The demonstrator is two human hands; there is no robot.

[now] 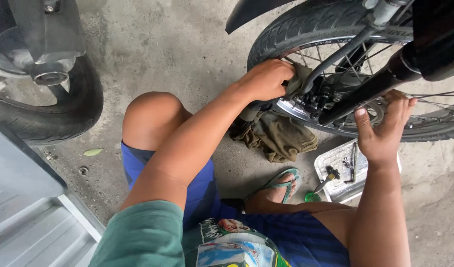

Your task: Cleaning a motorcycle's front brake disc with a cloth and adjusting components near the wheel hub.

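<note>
A person squatting on a concrete floor (187, 49) works at the front wheel (306, 29) of a motorcycle, which stands upright in the upper right of the view, its tyre running from the mudguard (246, 12) down and off to the right. The left hand (264, 79) is closed around an olive-green rag (296, 79), pressing it against the rim and spokes near the brake caliper (318, 96). More of the same cloth lies bunched in a heap (279, 136) on the floor just below the wheel. The right hand (382, 128) is spread open, fingers up and thumb out, its fingertips resting on the spokes beside the hub; it grips nothing. Between the two hands the black fork leg (370, 91) slants from upper right down to lower left, crossing in front of the wheel and hiding part of the hub. A thin dark strut (335, 57) curves across the spokes above the caliper. On the floor beneath the right wrist sits a shallow metal tray (331, 158) holding small parts and a screwdriver with a green handle (321, 190) poking over its edge. A foot in a green flip-flop (281, 185) rests beside the tray. At far left stands another tyre (63, 116).
</note>
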